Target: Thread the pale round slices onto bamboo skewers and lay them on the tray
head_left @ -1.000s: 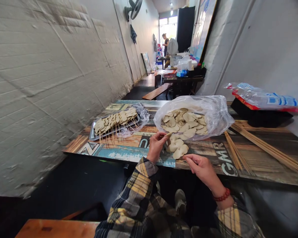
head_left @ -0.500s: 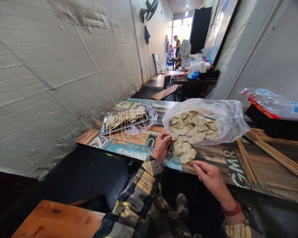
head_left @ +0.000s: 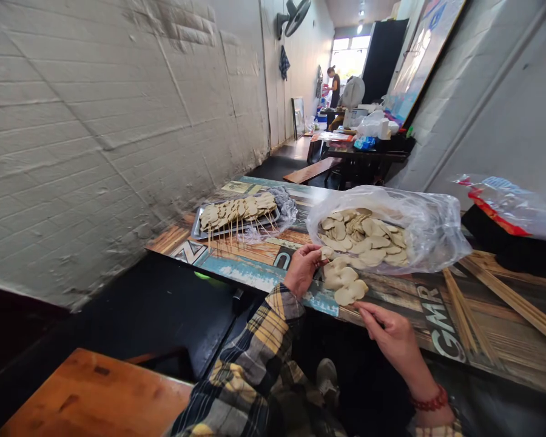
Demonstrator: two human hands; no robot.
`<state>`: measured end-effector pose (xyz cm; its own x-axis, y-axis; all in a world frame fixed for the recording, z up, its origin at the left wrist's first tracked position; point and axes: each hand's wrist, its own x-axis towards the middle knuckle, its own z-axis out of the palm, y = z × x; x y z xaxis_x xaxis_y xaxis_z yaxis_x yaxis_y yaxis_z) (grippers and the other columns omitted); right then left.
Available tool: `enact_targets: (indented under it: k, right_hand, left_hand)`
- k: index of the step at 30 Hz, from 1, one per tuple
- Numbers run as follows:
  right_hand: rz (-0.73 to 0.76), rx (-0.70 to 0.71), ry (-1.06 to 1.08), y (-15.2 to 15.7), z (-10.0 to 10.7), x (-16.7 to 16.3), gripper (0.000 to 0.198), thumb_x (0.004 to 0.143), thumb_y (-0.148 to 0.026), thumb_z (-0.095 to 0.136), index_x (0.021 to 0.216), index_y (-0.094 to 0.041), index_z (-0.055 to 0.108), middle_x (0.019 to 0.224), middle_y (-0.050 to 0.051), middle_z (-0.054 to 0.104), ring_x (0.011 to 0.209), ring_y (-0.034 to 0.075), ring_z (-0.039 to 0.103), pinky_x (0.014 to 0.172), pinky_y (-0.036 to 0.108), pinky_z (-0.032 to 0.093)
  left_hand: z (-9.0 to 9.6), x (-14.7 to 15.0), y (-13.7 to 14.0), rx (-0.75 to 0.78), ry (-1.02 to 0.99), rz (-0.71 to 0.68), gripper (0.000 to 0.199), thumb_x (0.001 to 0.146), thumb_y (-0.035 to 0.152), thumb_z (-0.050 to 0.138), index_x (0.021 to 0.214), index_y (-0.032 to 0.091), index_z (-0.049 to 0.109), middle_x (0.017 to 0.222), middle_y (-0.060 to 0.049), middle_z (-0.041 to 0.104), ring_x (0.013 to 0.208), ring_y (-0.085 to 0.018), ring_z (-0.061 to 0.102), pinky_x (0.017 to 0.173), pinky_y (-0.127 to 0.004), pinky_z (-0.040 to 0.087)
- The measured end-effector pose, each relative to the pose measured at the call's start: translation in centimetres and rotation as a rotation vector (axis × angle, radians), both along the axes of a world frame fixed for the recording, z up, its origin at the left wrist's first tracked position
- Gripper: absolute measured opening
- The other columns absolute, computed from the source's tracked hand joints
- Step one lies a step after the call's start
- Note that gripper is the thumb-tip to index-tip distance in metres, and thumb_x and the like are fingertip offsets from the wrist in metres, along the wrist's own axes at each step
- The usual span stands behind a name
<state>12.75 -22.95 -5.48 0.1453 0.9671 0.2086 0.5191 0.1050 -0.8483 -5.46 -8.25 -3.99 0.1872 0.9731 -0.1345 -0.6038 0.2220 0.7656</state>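
Several pale slices (head_left: 341, 277) sit on a thin stick (head_left: 358, 304), and the fingers of your right hand (head_left: 392, 332) pinch the end of this stick, close to the near edge of the table (head_left: 250, 277). The fingers of your left hand (head_left: 301, 271) pinch 1 more slice (head_left: 328, 252), just beside the open plastic bag (head_left: 438, 235), where many slices lie in a heap. At the left, a metal tray (head_left: 196, 229) bears slices on sticks. At the right, 2 groups of bare sticks (head_left: 516, 294) lie on the table.
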Motion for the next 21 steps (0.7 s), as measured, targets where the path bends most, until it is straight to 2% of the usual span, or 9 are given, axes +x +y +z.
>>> enact_targets:
  k: [5,11,18,21]
  right_hand:
    - [0.004,-0.004,-0.004,0.06,-0.15,0.06,0.044,0.089,-0.052,0.058,0.093,-0.016,0.085,0.052,0.002,0.064,0.045,0.018,0.058,0.051,0.029,0.05]
    - [-0.022,-0.032,-0.001,-0.01,0.22,-0.08,0.043,0.088,-0.052,0.059,0.096,-0.019,0.085,0.052,0.002,0.064,0.045,0.018,0.057,0.052,0.03,0.049]
    - [-0.037,-0.1,-0.003,-0.13,0.29,-0.12,0.045,0.089,-0.052,0.057,0.098,-0.016,0.083,0.048,-0.001,0.056,0.046,0.018,0.055,0.049,0.028,0.043]
    - [-0.035,-0.114,0.01,-0.14,0.32,-0.2,0.046,0.088,-0.054,0.056,0.096,-0.016,0.082,0.047,-0.002,0.055,0.045,0.017,0.054,0.048,0.028,0.041]
  left_hand:
    - [0.08,0.0,0.03,-0.014,-0.013,-0.021,0.035,0.052,0.025,0.092,0.072,0.015,0.066,0.077,-0.001,0.068,0.067,-0.011,0.062,0.068,-0.025,0.051]
    - [0.16,0.22,-0.31,0.058,0.066,-0.021,0.029,0.056,0.026,0.09,0.07,0.016,0.066,0.071,0.0,0.065,0.062,-0.009,0.058,0.062,-0.023,0.047]
    - [-0.27,0.59,-0.31,0.121,0.148,0.085,0.025,0.061,0.026,0.086,0.073,0.017,0.066,0.072,0.0,0.065,0.061,-0.008,0.056,0.057,-0.02,0.041]
    - [-0.27,0.69,-0.3,0.158,0.189,0.104,0.022,0.062,0.026,0.085,0.073,0.017,0.067,0.072,0.0,0.065,0.063,-0.009,0.057,0.059,-0.021,0.042]
